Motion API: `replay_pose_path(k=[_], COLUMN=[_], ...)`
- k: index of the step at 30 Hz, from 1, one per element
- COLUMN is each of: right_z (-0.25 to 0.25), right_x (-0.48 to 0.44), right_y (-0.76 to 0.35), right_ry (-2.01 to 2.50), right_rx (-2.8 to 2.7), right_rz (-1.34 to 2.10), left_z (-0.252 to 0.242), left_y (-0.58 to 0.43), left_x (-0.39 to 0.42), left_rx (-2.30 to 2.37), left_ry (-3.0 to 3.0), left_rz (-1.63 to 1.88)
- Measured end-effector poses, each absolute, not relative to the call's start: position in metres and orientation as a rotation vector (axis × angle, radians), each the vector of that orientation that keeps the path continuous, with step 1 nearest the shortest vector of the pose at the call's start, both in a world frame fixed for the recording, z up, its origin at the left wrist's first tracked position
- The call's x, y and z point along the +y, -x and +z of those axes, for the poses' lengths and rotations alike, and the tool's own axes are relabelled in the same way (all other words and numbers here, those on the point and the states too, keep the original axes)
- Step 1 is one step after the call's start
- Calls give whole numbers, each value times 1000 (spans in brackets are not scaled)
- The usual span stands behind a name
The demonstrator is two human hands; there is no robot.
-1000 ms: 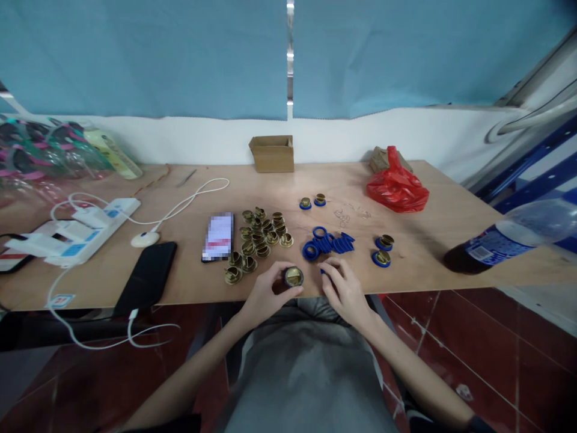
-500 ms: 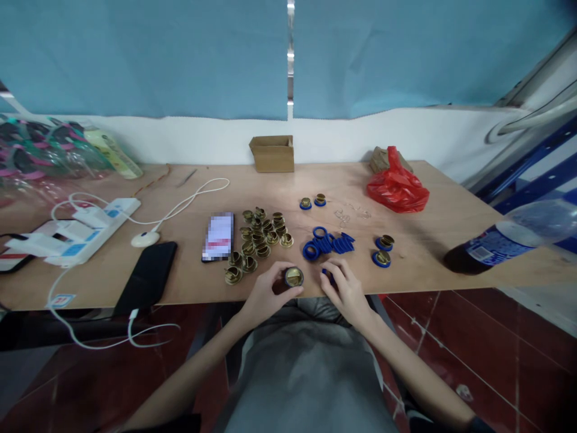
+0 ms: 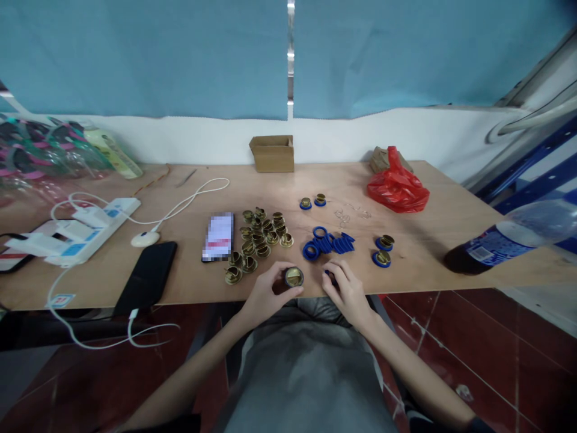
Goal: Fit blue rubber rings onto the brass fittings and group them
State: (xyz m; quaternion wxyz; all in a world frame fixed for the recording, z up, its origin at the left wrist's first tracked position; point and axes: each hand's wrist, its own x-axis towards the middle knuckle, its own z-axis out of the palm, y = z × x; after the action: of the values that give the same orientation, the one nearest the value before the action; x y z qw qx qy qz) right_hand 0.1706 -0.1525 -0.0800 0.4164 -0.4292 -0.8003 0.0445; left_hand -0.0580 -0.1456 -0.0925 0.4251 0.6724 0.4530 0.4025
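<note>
At the table's front edge my left hand (image 3: pixel 269 293) grips a round brass-coloured metal fitting (image 3: pixel 294 276) between thumb and fingers, its hollow side facing up. To the right, my right hand (image 3: pixel 346 293) is closed in a pinch on a small dark blue piece (image 3: pixel 328 273), mostly hidden by the fingers; it looks like one of the blue rings. Just beyond that hand lies a pile of blue rings (image 3: pixel 320 232). Several similar brass fittings (image 3: pixel 257 237) stand grouped left of the pile. A fitting seated on a blue ring (image 3: pixel 381 258) is at the right, with another behind it.
Two more ringed fittings (image 3: pixel 305 203) stand farther back, near thin clear scraps (image 3: pixel 342 215). A lit phone (image 3: pixel 218 236), a dark phone (image 3: pixel 151 270) and a power strip (image 3: pixel 97 231) lie left. A cardboard box (image 3: pixel 273 154), red bag (image 3: pixel 397 189) and cola bottle (image 3: pixel 491 243) surround the area.
My right hand has shifted very slightly to the right, and less of the blue piece shows between its fingers. My left hand and the fitting in it have stayed put.
</note>
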Motion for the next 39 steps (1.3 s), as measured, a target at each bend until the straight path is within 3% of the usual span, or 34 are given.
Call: replay_pose_path(k=[39], right_z=[-89], right_x=[-150], right_y=[-172], right_ry=[1018], right_rx=[-1975], right_rz=[93], left_z=[-89], left_y=[57], left_x=[-147], left_rx=[1136], left_ry=[-1654], left_rz=[989])
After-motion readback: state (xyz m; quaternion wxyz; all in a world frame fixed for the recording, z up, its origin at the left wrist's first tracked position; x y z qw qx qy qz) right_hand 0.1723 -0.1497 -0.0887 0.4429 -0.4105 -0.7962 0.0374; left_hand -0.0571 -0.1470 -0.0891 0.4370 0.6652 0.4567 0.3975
